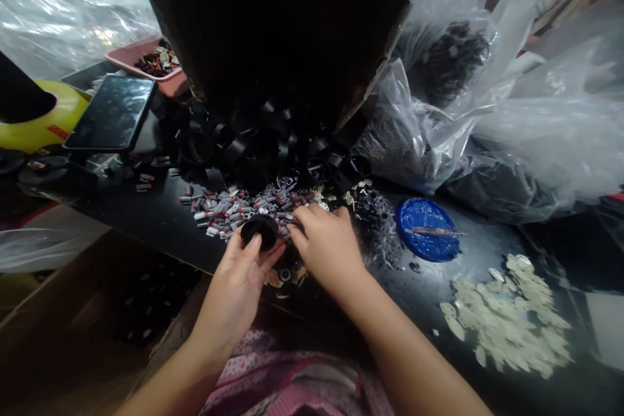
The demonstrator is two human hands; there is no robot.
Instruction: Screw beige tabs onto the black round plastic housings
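My left hand (246, 273) is closed round a black round cup-like plastic part (260, 232), with the thumb at its rim. Close beside it, my right hand (326, 244) has its fingers pinched together at a small dark thing that I cannot make out. Both hands are at the near edge of a heap of small grey cylinders with red bands (229, 208). Right of the right hand lies a pile of thin dark and clear slivers (383, 227). Small pale pieces (358, 194) are scattered behind that hand.
Many black ring-like parts (238, 146) lie behind the heap, before a large dark box (283, 26). At right are a blue lid (428, 229) with a stick across it, pale flat discs (511, 318) and plastic bags (439, 123). A tablet-like device (111, 112) and pink tray (173, 83) stand left.
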